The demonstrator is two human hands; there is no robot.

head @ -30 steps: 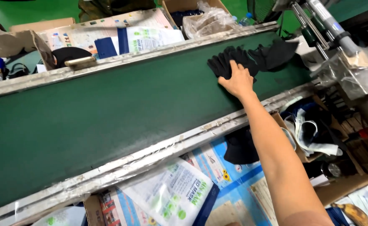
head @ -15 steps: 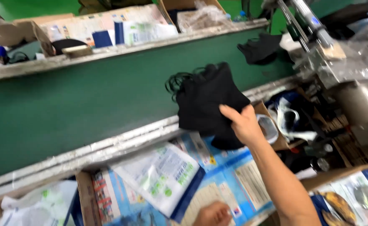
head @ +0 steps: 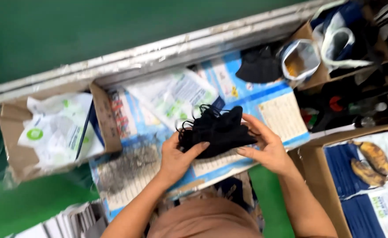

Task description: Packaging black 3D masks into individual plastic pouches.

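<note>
Holding a stack of black masks (head: pixel 218 131) between both hands, you have it clear of the green belt (head: pixel 70 35) and above the blue printed sheet (head: pixel 264 103). Your left hand (head: pixel 176 158) cups the near edge, thumb pressed on top; your right hand (head: pixel 269 147) pinches the right end with its fingers closed on it. By my judgement, pickup is complete and placement remains. Long axis runs left to right, ear loops bunched at the upper left. A second black pile (head: pixel 260 66) lies apart beside the cardboard box (head: pixel 315 72).
</note>
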